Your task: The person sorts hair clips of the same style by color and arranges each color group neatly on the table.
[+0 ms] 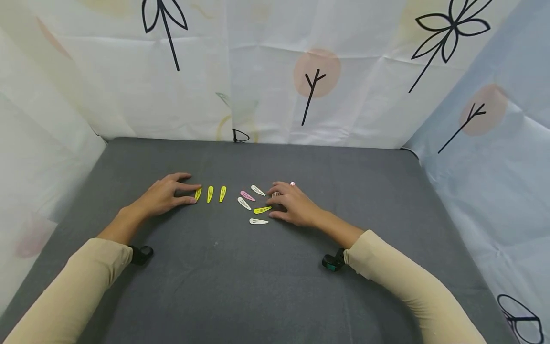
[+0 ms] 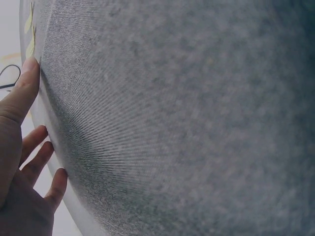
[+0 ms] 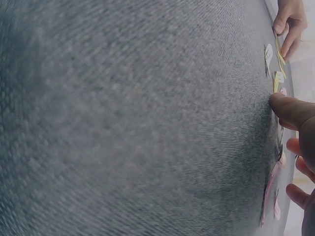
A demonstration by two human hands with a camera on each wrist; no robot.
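My left hand [image 1: 165, 195] is at the left end of a row of yellow snap hair clips, its thumb and index finger at the two ends of a yellow clip [image 1: 198, 193]. Beside it lie two more yellow clips, one nearer [image 1: 210, 194] and one farther right [image 1: 222, 194]. My right hand [image 1: 296, 204] is low over the right side of a loose group of clips, fingers bent and spread. Near its fingertips lies a yellow clip [image 1: 262, 210]. In the right wrist view, a pink clip [image 3: 271, 189] shows below the fingers.
Left of my right hand lie white clips, at the back [image 1: 258, 190], middle [image 1: 244, 203] and front [image 1: 259, 221], plus a pink clip [image 1: 247, 196]. The grey table [image 1: 240, 286] is bordered by patterned cloth [image 1: 266, 95] at the back and sides.
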